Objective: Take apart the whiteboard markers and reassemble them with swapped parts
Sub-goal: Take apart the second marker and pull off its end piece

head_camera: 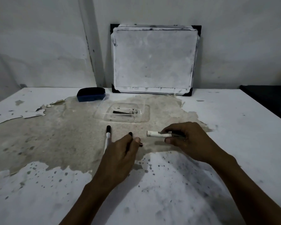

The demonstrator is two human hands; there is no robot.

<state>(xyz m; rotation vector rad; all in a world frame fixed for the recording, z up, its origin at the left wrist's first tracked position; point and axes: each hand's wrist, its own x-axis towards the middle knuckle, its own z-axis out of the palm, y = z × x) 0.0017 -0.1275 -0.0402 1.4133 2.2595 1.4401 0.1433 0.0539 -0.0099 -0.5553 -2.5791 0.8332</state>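
My right hand pinches a white marker barrel that lies level, its open end pointing left; a dark part shows inside my fingers. My left hand rests on the table and grips a thin black marker part whose tip sticks out past my fingers. A small black piece lies just right of my thumb. A whole white marker with a black cap lies on the table, its lower end hidden under my left hand.
A clear plastic tray holding a black ink stick sits beyond my hands. A blue eraser is at the back left. A smudged whiteboard leans on the wall. The tabletop is peeled and stained.
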